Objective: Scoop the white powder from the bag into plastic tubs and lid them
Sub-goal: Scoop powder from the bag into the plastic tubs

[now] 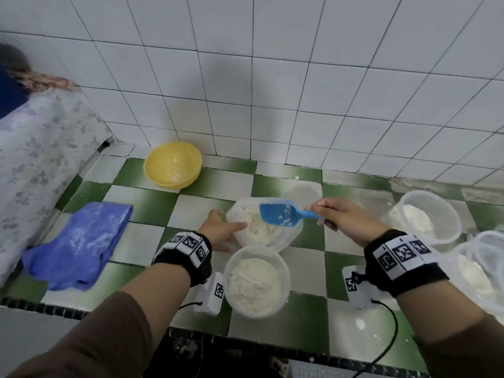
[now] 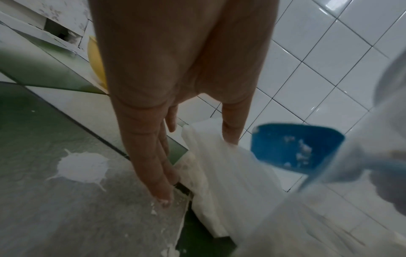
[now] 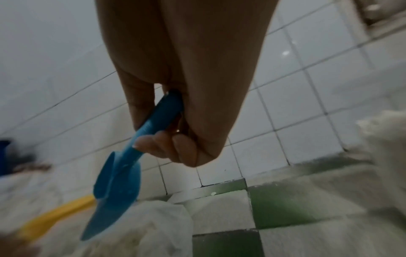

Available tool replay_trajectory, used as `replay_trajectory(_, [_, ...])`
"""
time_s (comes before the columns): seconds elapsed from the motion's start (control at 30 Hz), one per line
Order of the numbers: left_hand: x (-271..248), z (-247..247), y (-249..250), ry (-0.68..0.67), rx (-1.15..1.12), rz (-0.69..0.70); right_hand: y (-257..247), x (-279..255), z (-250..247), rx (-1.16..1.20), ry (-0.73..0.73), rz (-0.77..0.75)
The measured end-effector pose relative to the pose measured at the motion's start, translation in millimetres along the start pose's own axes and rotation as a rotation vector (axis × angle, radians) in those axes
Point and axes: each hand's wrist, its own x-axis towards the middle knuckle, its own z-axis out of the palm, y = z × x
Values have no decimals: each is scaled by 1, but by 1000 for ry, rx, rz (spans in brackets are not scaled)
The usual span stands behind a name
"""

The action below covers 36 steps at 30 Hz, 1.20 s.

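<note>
She stands at the green-and-white checked surface [image 1: 141, 197] with both hands out over the bag [image 1: 266, 230] of white powder, which sits in the middle of the surface, its mouth open. Her left hand [image 1: 222, 227] holds the bag's left edge, thumb pressing the plastic rim and the straight fingers [image 2: 153, 156] reaching down its outer side to the surface. Her right hand [image 1: 346, 216] is clamped on the handle of a blue scoop [image 1: 281, 214], fingers curled round it; the scoop hangs just above the bag's opening, with only a few clumps of powder stuck inside it. Just near of the bag stands an open tub [image 1: 256, 282] heaped with powder. Another filled tub [image 1: 428, 214] stands to the right, and more tubs crowd the right edge, too blurred to count. A yellow bowl [image 1: 173, 165] rests far back against the tiled wall, and a blue cloth [image 1: 79, 246] lies crumpled at the left. A splash of spilled white [image 2: 81, 167] marks the surface beside her left hand.
</note>
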Motion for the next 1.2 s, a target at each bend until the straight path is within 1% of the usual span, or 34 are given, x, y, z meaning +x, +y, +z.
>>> replay_trajectory(0.07, [4, -1, 0, 15, 14, 3, -3, 12, 8, -326, 29, -101])
replay_trajectory(0.1, [6, 0, 0, 21, 24, 5, -6, 17, 12, -442, 43, -147])
replay_trajectory(0.2, [13, -1, 1, 39, 57, 13, -14, 24, 26, -669, 41, -264])
replay_trajectory(0.3, [20, -3, 1, 54, 88, 23, -21, 29, 37, -810, 15, -268])
replay_trajectory(0.37, [24, -5, 2, 65, 97, 36, -26, 35, 38, -781, 5, -203])
replay_trajectory(0.53, [34, -10, 5, 101, 145, 82, -21, 56, 17, -677, -60, -139])
replay_trajectory(0.6, [37, -11, 7, 109, 150, 82, -18, 60, 10, -622, -98, -78])
replay_trajectory(0.67, [42, -11, 11, 109, 145, 76, -15, 60, 8, -577, -137, 14])
replay_trajectory(0.7, [44, -11, 12, 105, 144, 70, -10, 60, 9, -526, -148, 65])
replay_trajectory(0.8, [48, -12, 18, 89, 144, 58, 7, 58, 18, -262, -155, 227])
replay_trajectory(0.87, [50, -12, 22, 58, 127, 53, 16, 54, 28, -146, -143, 286])
replay_trajectory(1.07, [47, -7, 31, -104, 170, 43, 19, 47, 48, 106, -67, 316])
replay_trajectory(1.13, [47, -10, 31, -118, 137, 42, 20, 46, 49, 143, -60, 317])
replay_trajectory(1.2, [47, -16, 31, -101, 113, 57, 21, 44, 48, 178, -66, 324])
